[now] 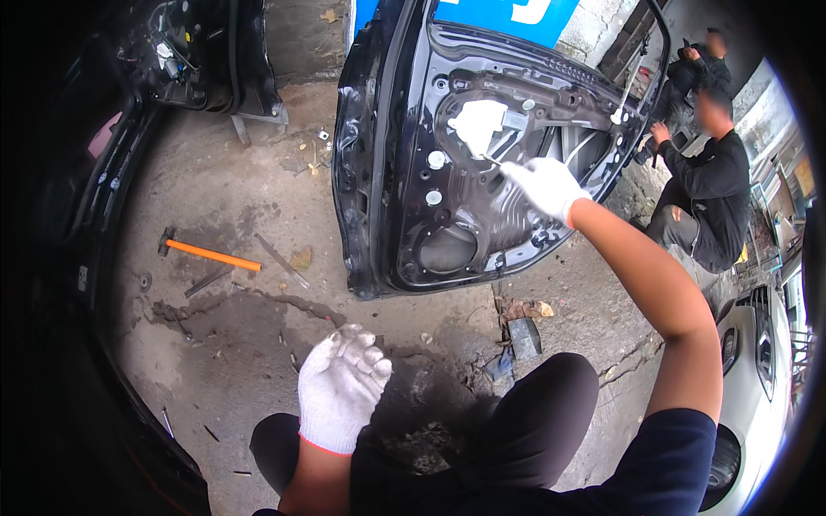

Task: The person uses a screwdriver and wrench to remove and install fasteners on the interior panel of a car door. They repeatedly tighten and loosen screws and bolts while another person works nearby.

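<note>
A dark car door (404, 146) stands in front of me with its inner panel bare. My right hand (546, 185), in a white knit glove, reaches to the door's middle. Its fingers are closed on a thin metal tool (492, 160), whose tip points at the lower edge of a white plate (479, 125); whether it touches cannot be told. The tool's handle is hidden in the glove. My left hand (344, 387), also gloved, is raised above the ground near my knees, fingers curled in. What it holds, if anything, is hidden.
On the stained concrete to the left lie an orange-handled hammer (213, 254) and a long flat metal strip (282, 261). Another dark door (249, 60) stands at the far left. A person in black (714, 176) crouches at the right, near a white car (757, 370).
</note>
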Demonstrator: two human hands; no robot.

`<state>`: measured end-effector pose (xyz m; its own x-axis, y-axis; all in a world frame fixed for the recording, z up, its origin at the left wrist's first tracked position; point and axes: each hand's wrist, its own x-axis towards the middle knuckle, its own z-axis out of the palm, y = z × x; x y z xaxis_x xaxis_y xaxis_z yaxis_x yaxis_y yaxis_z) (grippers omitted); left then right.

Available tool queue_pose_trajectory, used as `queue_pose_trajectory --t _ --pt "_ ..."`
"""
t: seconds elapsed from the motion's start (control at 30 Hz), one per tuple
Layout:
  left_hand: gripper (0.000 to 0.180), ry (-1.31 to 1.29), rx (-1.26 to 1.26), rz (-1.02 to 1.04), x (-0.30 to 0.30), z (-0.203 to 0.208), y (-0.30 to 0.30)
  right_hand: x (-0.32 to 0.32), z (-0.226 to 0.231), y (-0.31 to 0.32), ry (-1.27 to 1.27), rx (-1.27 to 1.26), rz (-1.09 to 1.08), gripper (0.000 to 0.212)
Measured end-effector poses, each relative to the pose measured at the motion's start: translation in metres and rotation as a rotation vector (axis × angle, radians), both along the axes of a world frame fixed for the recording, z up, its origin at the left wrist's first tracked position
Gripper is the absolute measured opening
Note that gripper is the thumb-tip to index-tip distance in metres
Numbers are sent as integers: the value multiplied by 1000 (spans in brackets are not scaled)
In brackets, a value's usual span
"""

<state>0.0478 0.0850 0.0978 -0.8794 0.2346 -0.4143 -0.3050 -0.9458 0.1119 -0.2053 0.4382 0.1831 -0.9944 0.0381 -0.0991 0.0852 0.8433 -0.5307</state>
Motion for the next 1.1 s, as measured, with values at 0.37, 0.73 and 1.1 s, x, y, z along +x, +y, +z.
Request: queue_pose_trajectory --t 0.37,0.73,1.1 --pt "19 10 1 -6 1 2 3 1 15 -6 -6 205 101 42" --pt "19 31 13 -11 4 4 4 -5 3 11 24 192 175 44" --pt "18 11 -15 -5 10 12 6 3 2 7 328 763 426 37"
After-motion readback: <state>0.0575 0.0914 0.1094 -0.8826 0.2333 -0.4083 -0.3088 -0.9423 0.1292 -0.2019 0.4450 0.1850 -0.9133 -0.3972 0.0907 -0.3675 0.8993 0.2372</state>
